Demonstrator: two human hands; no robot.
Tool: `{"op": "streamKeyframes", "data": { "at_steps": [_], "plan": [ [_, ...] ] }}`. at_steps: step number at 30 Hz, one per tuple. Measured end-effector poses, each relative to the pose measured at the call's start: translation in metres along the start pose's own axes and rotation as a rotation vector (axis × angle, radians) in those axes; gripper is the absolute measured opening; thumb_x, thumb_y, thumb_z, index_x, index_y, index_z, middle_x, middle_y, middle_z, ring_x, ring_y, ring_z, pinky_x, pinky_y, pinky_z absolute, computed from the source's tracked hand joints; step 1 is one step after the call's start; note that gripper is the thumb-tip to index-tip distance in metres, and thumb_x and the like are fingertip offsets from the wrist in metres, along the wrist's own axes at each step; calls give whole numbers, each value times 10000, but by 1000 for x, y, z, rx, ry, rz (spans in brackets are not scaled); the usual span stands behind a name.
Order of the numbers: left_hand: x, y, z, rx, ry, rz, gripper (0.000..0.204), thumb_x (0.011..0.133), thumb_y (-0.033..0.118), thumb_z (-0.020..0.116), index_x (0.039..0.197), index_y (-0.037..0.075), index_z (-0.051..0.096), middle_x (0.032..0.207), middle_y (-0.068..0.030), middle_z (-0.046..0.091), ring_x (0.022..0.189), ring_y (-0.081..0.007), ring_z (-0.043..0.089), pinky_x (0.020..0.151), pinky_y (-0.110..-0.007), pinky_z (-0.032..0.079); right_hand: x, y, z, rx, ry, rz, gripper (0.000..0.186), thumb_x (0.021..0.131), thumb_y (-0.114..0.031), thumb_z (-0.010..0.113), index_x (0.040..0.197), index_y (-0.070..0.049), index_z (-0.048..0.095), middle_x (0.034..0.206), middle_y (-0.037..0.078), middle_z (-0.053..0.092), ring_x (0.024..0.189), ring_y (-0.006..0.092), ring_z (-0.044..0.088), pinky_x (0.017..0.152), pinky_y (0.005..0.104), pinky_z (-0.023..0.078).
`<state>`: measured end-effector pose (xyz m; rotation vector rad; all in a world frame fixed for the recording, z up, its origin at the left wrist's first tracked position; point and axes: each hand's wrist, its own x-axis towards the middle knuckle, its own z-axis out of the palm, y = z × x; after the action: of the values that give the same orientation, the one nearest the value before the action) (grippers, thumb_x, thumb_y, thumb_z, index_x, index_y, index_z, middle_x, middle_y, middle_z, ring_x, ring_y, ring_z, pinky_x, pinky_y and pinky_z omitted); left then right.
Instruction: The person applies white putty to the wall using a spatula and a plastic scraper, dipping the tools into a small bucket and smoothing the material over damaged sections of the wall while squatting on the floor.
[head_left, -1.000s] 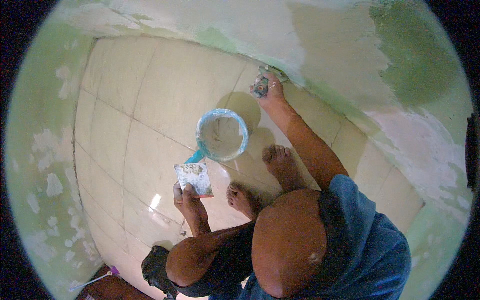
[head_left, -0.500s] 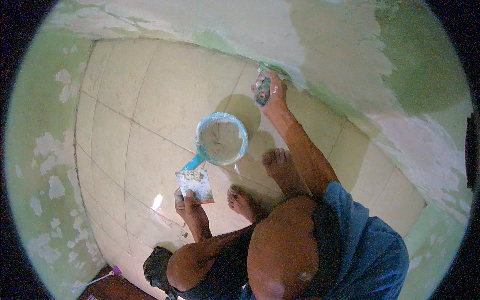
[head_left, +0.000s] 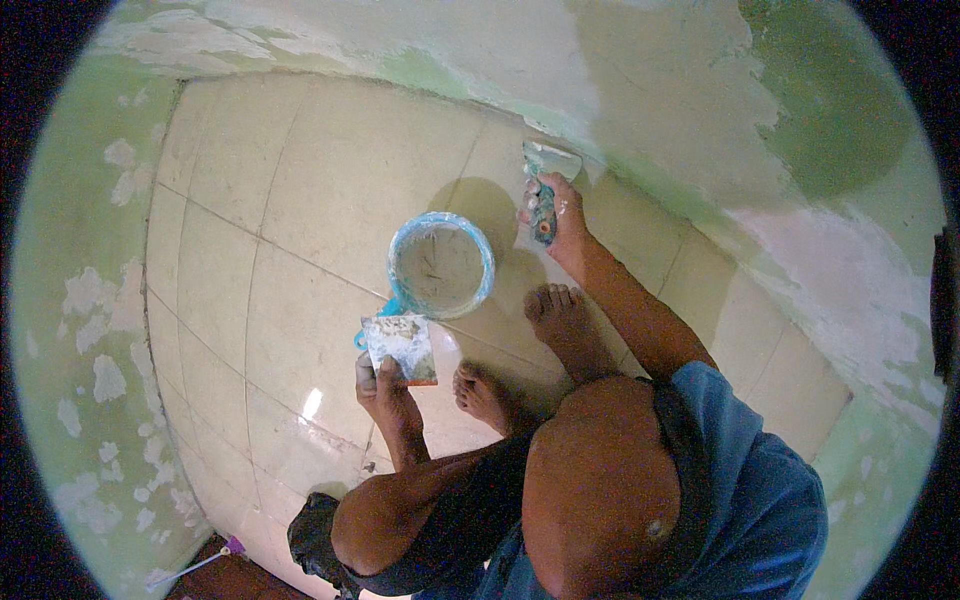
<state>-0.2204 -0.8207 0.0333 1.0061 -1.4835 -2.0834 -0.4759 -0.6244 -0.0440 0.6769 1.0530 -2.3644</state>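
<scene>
My right hand (head_left: 563, 215) is closed round the dark green handle of a putty knife (head_left: 552, 160), whose wide blade points at the foot of the far wall, a little short of it. In my left hand (head_left: 390, 400) I grip a flat square plate (head_left: 402, 345) smeared with white putty, the thumb on top and the other fingers partly hidden. Just beyond that plate stands a blue dipper (head_left: 484, 245) with grey-white putty in it. Its handle runs toward me and is partly covered by the plate.
The patched green-and-white wall (head_left: 680, 120) runs along the far and right side. A left wall (head_left: 90, 300) has white putty spots. My bare feet (head_left: 560, 320) are on cream floor tiles (head_left: 320, 200). A dark brown thing (head_left: 235, 578) lies at the lower left with a purple-tipped stick (head_left: 232, 546).
My right hand has drawn the putty knife back from the wall's foot toward me, so its blade now shows. My left hand has lifted the plate slightly up and right.
</scene>
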Motion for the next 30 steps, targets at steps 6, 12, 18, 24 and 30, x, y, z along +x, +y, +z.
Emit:
{"op": "streamKeyframes", "data": {
  "at_steps": [6, 12, 18, 24, 30],
  "plan": [
    [-1, -9, -2, -49, 28, 2, 222, 834, 97, 599, 1019, -15, 548, 984, -98, 605, 901, -174, 573, 838, -332, 444, 28, -5, 1, 85, 76, 4, 137, 796, -237, 580, 840, -119, 524, 661, 14, 518, 557, 165, 504, 535, 341, 447],
    [-1, -5, -2, -64, 39, -5, 214, 830, 84, 604, 1011, -16, 549, 984, -98, 606, 898, -171, 575, 828, -326, 448, 40, -14, 6, -102, -99, -121, 128, 791, -186, 580, 837, -83, 521, 649, 48, 512, 576, 211, 510, 555, 331, 437],
    [1, -7, -4, -18, 17, -25, 209, 830, 81, 603, 1007, -16, 548, 988, -97, 605, 903, -173, 571, 839, -335, 442, 108, -21, -22, -535, -28, -757, 101, 785, -151, 568, 795, -62, 522, 691, 72, 540, 625, 221, 528, 566, 330, 432],
    [3, -17, -9, 21, 46, -30, 214, 829, 87, 600, 1006, -20, 547, 985, -99, 602, 903, -173, 567, 833, -336, 442, 77, -40, -50, 324, -313, -339, 75, 794, -117, 542, 768, -54, 512, 696, 64, 529, 633, 218, 517, 567, 346, 424],
    [2, -14, -13, -21, 48, -58, 230, 830, 97, 598, 1014, -31, 546, 975, -100, 604, 884, -172, 572, 813, -320, 453, 10, -53, -89, 510, -287, -105, 107, 819, -165, 554, 824, -63, 523, 706, 38, 531, 611, 175, 521, 510, 317, 438]
  ]
}}
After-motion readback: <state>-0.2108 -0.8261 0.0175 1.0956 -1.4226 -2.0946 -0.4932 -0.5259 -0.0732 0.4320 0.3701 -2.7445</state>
